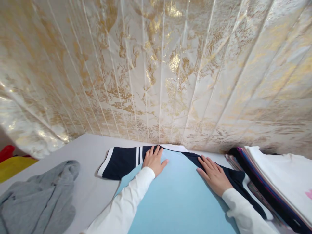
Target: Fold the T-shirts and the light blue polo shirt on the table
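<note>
A light blue shirt [175,195] with navy, white-striped sleeves lies spread flat, its white collar [174,148] toward the wall. My left hand [154,161] rests flat on the shirt's left shoulder, near the collar, fingers stretched out. On the right shoulder, across the navy part, my right hand [214,175] lies with its fingers extended. Neither hand grips the fabric. The left sleeve [119,162] is laid straight out to the side. The right sleeve [243,185] slants down beside the stack of clothes. The shirt's lower part runs out of the frame.
A stack of folded clothes [280,185], white on top, stands at the right. A grey garment [46,195] lies crumpled on the white table [95,152] at the left. Beyond the left edge are yellow [14,167] and red cloths. A gold-patterned curtain [156,81] hangs behind.
</note>
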The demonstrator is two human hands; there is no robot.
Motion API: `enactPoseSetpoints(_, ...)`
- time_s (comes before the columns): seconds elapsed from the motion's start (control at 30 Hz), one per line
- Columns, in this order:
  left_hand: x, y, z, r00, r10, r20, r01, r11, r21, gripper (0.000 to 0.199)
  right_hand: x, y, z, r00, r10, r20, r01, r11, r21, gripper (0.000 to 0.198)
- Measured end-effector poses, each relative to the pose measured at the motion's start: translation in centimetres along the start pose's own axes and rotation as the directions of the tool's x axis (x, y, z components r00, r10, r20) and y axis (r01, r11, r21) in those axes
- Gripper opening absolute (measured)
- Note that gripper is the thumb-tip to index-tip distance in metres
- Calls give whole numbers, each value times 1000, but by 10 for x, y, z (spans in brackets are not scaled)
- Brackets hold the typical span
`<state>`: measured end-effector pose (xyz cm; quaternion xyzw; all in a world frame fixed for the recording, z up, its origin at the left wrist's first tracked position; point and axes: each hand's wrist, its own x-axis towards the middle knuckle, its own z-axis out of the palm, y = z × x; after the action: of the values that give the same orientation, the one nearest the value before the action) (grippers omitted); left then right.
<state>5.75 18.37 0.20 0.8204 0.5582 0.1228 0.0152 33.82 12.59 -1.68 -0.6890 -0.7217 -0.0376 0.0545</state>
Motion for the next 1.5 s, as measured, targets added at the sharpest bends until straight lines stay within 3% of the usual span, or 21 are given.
enactPoseSetpoints(0.07, 1, 0, -1, 1000, 7, 9, -7, 1000, -2, 63, 2, 15, -2, 1000, 10, 16, -10, 1000, 23, 56)
enactPoseSetpoints(0.2, 1, -4, -4, 999, 27, 34, -27, 1000, -2, 63, 2, 32, -6, 996, -94, 1, 93, 990, 105, 52)
enactPoseSetpoints(0.43, 1, -6, -6, 996, 47, 71, -49, 998, 28, 61, 2, 38, -3, 992, -120, -40, 125, 981, 149, 51)
enactPoseSetpoints(0.57, -4, -2, -21, 992, 79, 102, -83, 996, 44, 57, 0, 34, -12, 992, -118, -34, 122, 981, 149, 52)
enactPoseSetpoints(0.67, -31, 1, -42, 985, 125, 119, -131, 990, 49, 56, -19, 15, -27, 988, -149, -40, 153, 977, 150, 56)
enactPoseSetpoints(0.77, -84, -2, -54, 971, 216, 99, -221, 974, 41, 57, -55, -14, -37, 976, -217, -20, 217, 962, 165, 56)
enactPoseSetpoints(0.83, -126, -9, -53, 945, 327, 26, -328, 944, 40, 59, -80, -29, -36, 964, -267, 0, 263, 949, 175, 56)
enactPoseSetpoints(0.97, -186, -37, -45, 938, 337, -76, -326, 937, 128, 62, -114, -29, -31, 967, -256, -14, 255, 956, 147, 60)
enactPoseSetpoints(1.1, -198, -60, -45, 935, 351, -36, -341, 925, 165, 64, -118, -15, -32, 966, -257, 13, 254, 963, 91, 61)
enactPoseSetpoints(1.2, -194, -64, -45, 942, 336, -5, -331, 928, 171, 63, -113, -11, -33, 969, -247, 28, 245, 968, 60, 63)
enactPoseSetpoints(1.33, -198, -59, -50, 944, 329, -14, -324, 934, 148, 60, -120, -15, -34, 971, -238, -11, 239, 969, 64, 63)
enactPoseSetpoints(1.5, -226, -38, -66, 937, 344, -62, -336, 936, 106, 60, -172, -34, -45, 950, -311, -22, 310, 937, 160, 61)
